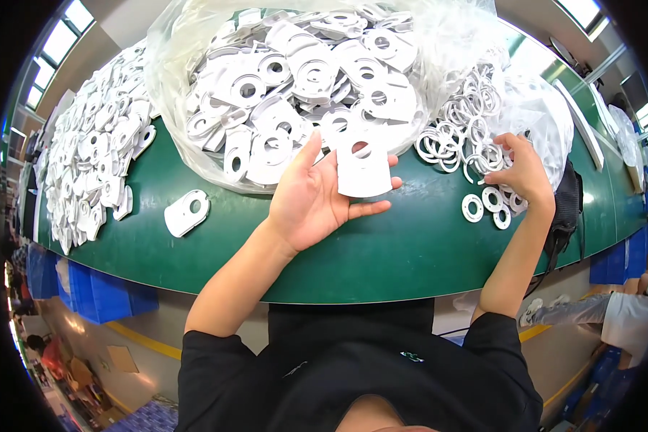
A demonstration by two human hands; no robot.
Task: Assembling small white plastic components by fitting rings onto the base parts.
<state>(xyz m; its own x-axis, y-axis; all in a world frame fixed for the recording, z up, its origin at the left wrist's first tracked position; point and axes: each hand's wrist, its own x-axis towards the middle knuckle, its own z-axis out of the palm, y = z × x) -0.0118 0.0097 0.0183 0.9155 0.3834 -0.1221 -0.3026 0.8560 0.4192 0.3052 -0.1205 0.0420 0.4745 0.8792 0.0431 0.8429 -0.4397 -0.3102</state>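
Note:
My left hand (309,199) is turned palm up and supports a white plastic plate (363,176) with a round hole near its top. The plate lies across my fingers, which show past its right edge; my thumb points up beside it. Over at the right, my right hand (523,171) reaches down to a pile of white plastic rings (475,108). Its fingers are curved and apart, with the fingertips close to the rings, and I see nothing held in them. Several small flat rings (472,208) lie just below that hand.
A clear plastic bag (173,137) full of similar white plates stands behind my left hand. Another heap of plates (97,155) covers the table's left side. One loose plate (187,213) lies on the green table (381,252). A black mesh bag (567,209) is beside my right forearm.

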